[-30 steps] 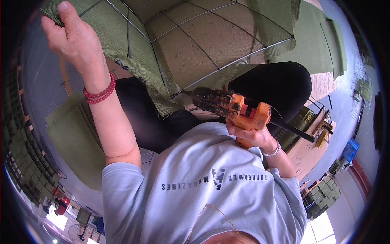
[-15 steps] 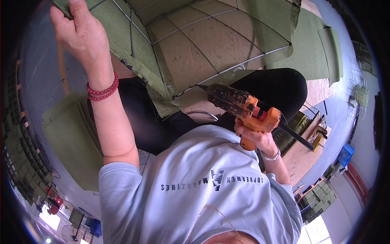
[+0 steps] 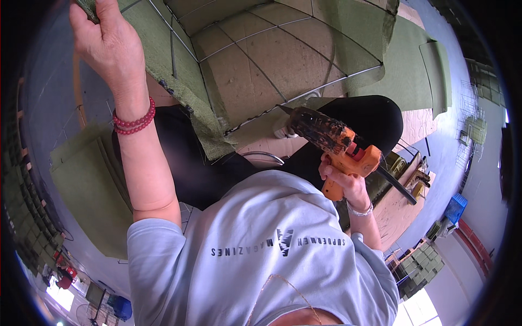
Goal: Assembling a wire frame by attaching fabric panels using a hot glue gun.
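My left hand [image 3: 109, 46], with a red bead bracelet at the wrist, grips the upper edge of a wire frame [image 3: 283, 32] covered in green fabric [image 3: 179, 81]. My right hand [image 3: 342, 182] holds an orange glue gun [image 3: 331, 138]; its dirty nozzle points left toward the lower wire edge of the frame, close to it but apart. Brown board shows through the wire grid.
My black-trousered knees [image 3: 375, 117] sit under the frame. Green fabric sheets [image 3: 92, 179] lie on the floor at left, more green panels [image 3: 418, 70] at upper right. A wooden board [image 3: 405, 195] with tools lies at right, beside a blue crate [image 3: 455, 208].
My left hand has slid upward along the frame's edge. The glue gun has moved a little to the right and lower, away from the fabric edge.
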{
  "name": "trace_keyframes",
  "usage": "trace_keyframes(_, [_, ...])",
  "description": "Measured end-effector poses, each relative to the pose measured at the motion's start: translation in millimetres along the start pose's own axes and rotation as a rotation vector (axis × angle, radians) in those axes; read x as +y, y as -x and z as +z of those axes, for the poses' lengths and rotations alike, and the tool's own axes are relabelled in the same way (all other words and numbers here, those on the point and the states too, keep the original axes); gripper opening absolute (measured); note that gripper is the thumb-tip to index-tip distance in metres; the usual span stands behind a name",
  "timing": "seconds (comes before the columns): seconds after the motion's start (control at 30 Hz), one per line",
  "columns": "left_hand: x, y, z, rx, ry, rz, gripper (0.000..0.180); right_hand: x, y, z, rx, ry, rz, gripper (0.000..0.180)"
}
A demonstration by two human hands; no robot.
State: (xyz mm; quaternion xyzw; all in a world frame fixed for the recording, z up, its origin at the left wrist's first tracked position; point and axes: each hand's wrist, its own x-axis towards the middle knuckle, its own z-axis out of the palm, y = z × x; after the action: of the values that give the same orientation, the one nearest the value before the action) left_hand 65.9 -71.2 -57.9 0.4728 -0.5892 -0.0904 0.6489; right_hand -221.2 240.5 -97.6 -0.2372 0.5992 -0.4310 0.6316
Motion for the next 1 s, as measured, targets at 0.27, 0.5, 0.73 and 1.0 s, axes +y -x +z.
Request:
trace_keyframes(0.27, [4.6,0.6,0.6,-0.004,-0.030,-0.039,0.026,0.5,2.8,-4.6,0.049,-0.013,-0.023,0.033])
trace_keyframes(0.5, [1.6,0.7,-1.8,-0.005,-0.045,-0.012,0.028,-3.1,-1.2,-8.2,0.037,0.015,-0.035,0.039])
trace_keyframes(0.73, [-4.5,-1.9,-1.8,0.008,-0.039,-0.008,0.030,-1.1,-3.1,-2.1,-0.136,-0.098,-0.089,0.045])
trace_keyframes(1.0, [-3.7,3.7,9.2,0.086,-0.151,0.124,0.069,0.0,-18.8,27.3,-0.435,-0.038,0.007,0.041])
